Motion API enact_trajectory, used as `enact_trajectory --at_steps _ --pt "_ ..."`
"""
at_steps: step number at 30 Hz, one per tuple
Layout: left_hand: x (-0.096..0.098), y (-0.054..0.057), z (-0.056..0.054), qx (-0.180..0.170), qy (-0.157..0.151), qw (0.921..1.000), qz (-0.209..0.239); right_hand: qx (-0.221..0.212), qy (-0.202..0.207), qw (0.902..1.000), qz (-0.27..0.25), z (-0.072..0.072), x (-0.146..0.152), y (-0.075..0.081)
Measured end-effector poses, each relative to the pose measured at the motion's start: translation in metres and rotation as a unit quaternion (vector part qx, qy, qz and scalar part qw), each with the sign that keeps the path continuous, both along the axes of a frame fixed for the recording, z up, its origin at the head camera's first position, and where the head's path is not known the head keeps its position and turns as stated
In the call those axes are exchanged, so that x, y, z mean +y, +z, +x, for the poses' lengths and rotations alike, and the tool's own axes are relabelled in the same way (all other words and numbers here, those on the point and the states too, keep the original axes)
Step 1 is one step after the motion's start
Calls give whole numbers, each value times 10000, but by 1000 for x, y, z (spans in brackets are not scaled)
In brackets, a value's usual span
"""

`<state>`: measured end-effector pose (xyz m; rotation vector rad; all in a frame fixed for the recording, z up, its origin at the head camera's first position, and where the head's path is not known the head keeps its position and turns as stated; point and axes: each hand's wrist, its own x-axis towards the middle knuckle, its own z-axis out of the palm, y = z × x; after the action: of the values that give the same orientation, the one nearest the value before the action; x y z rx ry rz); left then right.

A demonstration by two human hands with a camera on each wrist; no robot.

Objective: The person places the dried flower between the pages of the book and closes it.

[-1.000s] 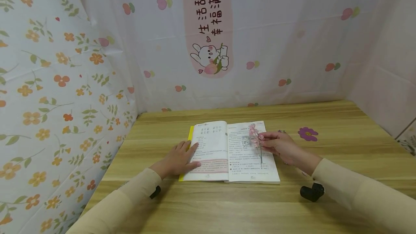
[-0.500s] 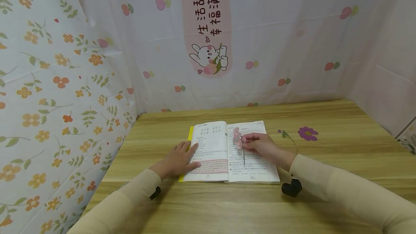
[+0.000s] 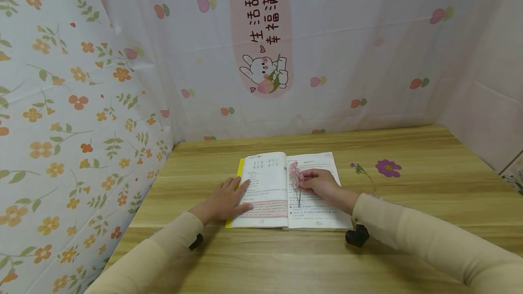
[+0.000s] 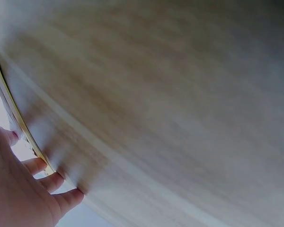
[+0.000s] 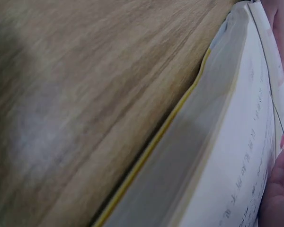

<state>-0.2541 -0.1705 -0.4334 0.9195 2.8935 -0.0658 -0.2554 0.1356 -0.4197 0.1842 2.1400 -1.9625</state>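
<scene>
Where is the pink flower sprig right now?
In the head view, the pink flower sprig is over the right page of the open book, just right of the centre fold, pinched by the right hand.

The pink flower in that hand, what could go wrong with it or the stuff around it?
The pink flower has a thin-looking stem, so it might bend or snap if the right hand pinches too hard.

The left hand rests on the left page of the open book; if it lifts, pages might flip over.

The right sleeve is near the small purple sprig and could brush it.
</scene>
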Motion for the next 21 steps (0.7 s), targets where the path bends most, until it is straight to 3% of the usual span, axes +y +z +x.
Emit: enact_trajectory --at_steps 15,21 --pt "0 0 0 88 -7 9999 -63 434 233 9929 1080 2 -2 -3" --pt "0 1 0 65 -7 10000 -62 861 654 9814 1584 1 7 1"
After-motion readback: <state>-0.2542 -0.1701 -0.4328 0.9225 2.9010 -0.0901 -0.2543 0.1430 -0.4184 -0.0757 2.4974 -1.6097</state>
